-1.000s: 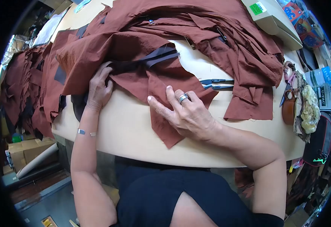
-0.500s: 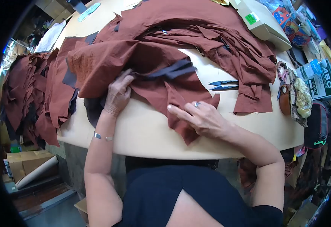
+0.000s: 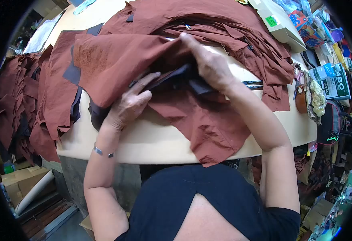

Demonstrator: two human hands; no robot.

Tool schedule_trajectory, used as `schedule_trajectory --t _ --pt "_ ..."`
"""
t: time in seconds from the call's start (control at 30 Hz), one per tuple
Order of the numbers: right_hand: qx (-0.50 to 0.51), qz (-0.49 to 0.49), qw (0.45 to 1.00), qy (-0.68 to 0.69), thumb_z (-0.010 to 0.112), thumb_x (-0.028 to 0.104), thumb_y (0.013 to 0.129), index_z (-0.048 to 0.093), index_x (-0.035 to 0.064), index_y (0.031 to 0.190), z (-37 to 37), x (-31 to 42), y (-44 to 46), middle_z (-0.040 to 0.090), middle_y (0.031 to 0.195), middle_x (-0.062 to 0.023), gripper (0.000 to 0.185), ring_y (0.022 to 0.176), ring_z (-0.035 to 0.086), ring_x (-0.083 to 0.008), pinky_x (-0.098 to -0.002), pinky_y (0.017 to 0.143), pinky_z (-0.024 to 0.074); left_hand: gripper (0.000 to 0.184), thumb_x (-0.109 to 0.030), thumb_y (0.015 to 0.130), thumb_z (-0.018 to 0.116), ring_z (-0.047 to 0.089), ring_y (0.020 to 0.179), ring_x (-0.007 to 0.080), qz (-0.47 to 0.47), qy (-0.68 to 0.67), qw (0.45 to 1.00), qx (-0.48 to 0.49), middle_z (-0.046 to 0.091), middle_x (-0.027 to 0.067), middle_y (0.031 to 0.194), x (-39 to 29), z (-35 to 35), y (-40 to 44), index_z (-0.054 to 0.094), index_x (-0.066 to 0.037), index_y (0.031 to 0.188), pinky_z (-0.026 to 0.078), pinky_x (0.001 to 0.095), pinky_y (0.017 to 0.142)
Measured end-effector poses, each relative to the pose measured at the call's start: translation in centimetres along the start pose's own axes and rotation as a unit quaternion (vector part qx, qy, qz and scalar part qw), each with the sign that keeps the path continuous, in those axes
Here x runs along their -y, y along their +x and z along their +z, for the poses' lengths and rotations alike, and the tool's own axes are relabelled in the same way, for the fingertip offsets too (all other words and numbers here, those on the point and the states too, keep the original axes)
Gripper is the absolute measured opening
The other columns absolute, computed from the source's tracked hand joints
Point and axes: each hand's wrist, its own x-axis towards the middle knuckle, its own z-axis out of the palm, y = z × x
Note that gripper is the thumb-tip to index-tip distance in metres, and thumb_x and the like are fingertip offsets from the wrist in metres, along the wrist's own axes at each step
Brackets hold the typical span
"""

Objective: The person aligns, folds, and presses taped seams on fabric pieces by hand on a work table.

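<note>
A rust-brown fabric piece (image 3: pixel 111 60) with a dark lining lies bunched on the table, one corner hanging towards the front edge. My left hand (image 3: pixel 127 105) grips it near the fold, with the index finger reaching over the dark lining (image 3: pixel 180 76) and the thumb below. My right hand (image 3: pixel 213 66) pinches the raised upper edge of the same piece, holding the fold apart so that the dark inside shows. Part of the thread snips (image 3: pixel 253 84) shows beyond my right forearm, the rest hidden by it.
A heap of rust-brown garment pieces with zippers (image 3: pixel 224 28) curves across the back of the pale table (image 3: pixel 152 146). More cut pieces (image 3: pixel 19 96) hang over the left edge. At the right are a cardboard box (image 3: pixel 278 26), a tape roll (image 3: pixel 301 100) and a labelled ABC container (image 3: pixel 336 86).
My right hand has moved up and away from the front corner to the fabric's upper edge, lifting it. The fold has opened, and the front corner now spreads lower over the table edge.
</note>
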Motion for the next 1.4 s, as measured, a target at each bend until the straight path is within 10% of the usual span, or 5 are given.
schedule_trajectory --t 0.37,0.6,0.97,1.17,1.4 --pt "0.07 0.285 0.956 0.015 0.06 0.039 0.085 0.015 0.0188 0.146 -3.6 -1.0 -0.1 0.06 0.111 -0.0226 0.078 0.099 0.06 -0.0391 -0.0446 0.085 0.0453 0.017 -0.017 0.082 0.061 0.055 0.102 0.0326 -0.152 -0.07 0.985 0.028 0.058 0.0122 0.11 -4.5 -1.1 4.3 0.06 -0.006 0.095 0.046 0.0385 0.086" --pt "0.117 0.129 0.975 -0.135 0.068 0.017 0.074 0.025 0.014 0.143 -3.4 0.2 -4.7 0.055 0.113 -0.0148 0.081 0.097 0.056 -0.0343 -0.0441 0.084 0.0448 0.057 -0.044 0.091 0.044 0.011 0.139 0.0361 -0.188 0.05 0.96 0.201 0.013 0.013 0.152 -3.0 5.2 4.1 0.037 -0.009 0.136 0.008 0.0555 0.111" --pt "0.049 -0.03 0.995 -0.083 0.056 0.001 0.075 0.049 0.0055 0.127 -6.1 2.8 -6.0 0.052 0.122 -0.0146 0.053 0.104 0.054 -0.0269 -0.0428 0.094 0.0392 0.031 0.006 0.076 0.052 0.049 0.113 0.0387 -0.103 -0.056 0.992 0.051 0.049 0.0147 0.125 -0.9 0.8 6.6 0.055 -0.005 0.105 0.042 0.0413 0.094" --pt "0.143 -0.007 0.989 -0.045 0.045 0.013 0.082 0.052 0.004 0.12 -6.3 5.5 -9.5 0.055 0.105 -0.0139 0.039 0.092 0.057 -0.0254 -0.0407 0.083 0.045 0.039 -0.022 0.08 0.064 0.027 0.133 0.0347 -0.058 -0.018 0.991 0.118 0.036 0.0095 0.136 -4.3 6.1 6.1 0.054 -0.016 0.118 0.022 0.0585 0.105" --pt "-0.01 0.26 0.828 -0.496 0.071 0.026 0.073 0.048 0.0096 0.126 -25.0 -3.5 -11.2 0.059 0.111 -0.0158 0.06 0.1 0.057 -0.0341 -0.0416 0.084 0.0463 0.06 -0.031 0.076 0.068 0.025 0.134 0.036 -0.019 -0.04 0.99 0.134 0.037 0.0097 0.138 -3.6 6.0 5.9 0.046 -0.011 0.128 0.018 0.0549 0.109"
